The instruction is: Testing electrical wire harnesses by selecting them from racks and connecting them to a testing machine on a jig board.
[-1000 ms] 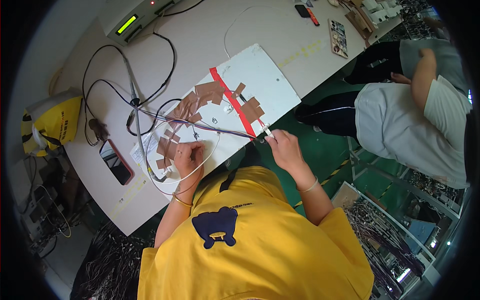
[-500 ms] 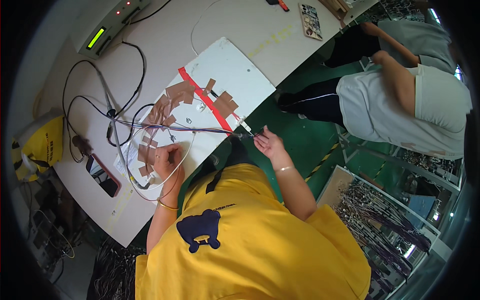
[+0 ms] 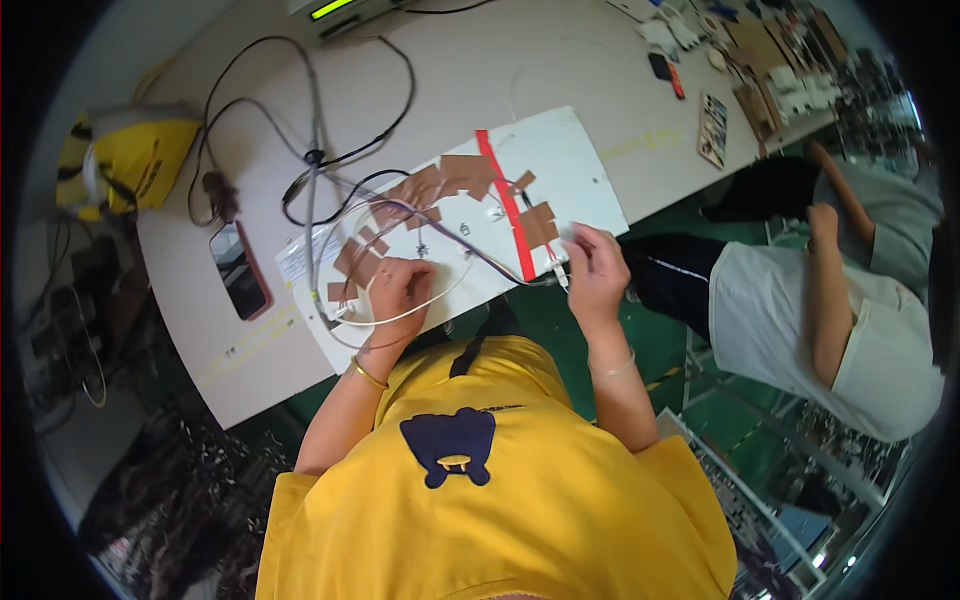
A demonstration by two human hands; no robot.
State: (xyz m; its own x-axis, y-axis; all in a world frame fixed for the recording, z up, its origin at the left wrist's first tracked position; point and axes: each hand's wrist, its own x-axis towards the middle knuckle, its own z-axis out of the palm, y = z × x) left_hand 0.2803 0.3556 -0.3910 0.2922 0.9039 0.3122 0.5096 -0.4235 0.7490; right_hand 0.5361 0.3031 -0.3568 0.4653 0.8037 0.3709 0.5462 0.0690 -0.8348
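A white board (image 3: 570,160) lies at the table's near edge, with brown tape patches (image 3: 467,174) and a red tape strip (image 3: 507,205) on it. A bundle of thin wires (image 3: 470,246) crosses the board to its near edge, ending beside a small white connector (image 3: 562,276). My left hand (image 3: 398,292) rests at the board's left part, fingers curled in; what they hold, if anything, is hidden. A pale cable (image 3: 440,302) loops past that hand. Over the board's right near corner, beside the connector, my right hand (image 3: 600,280) has bent fingers with a gap to the thumb, nothing visible between them.
On the table (image 3: 520,50) lie black cables (image 3: 313,110), a dark-screened phone (image 3: 240,270), a yellow bag (image 3: 130,165), and another phone (image 3: 712,130) at the far right. A device with a lit display (image 3: 335,10) stands behind. Two people stand to the right, the nearer in a light shirt (image 3: 770,320).
The view has turned, shifting the board rightward in the picture. My right hand has moved from the wire bundle's end to above the board's corner, its fingers more bent. My left hand stays curled.
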